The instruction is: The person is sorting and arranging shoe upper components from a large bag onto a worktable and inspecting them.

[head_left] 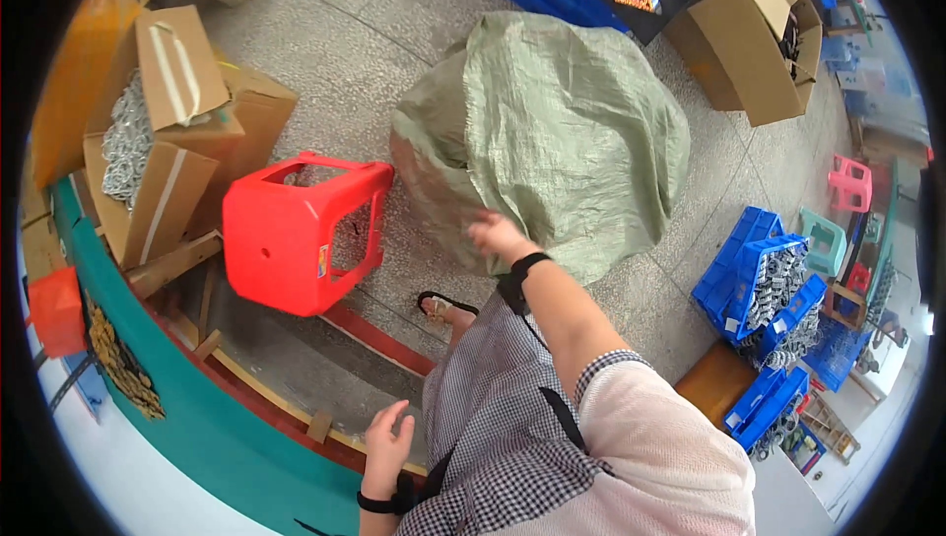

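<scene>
Grip of the right hand (499, 234): fingers half-curled at the near side of the green woven sack (581, 132); hold unconfirmed. The sack bulges right of the red stool (271, 240), contents hidden; I judge handling under way, remainder unascertainable. Right forearm (567, 304) reaches forward; left hand (388, 440), nearer me than the stool, is empty, fingers parted.

Downward fisheye view, head height
</scene>
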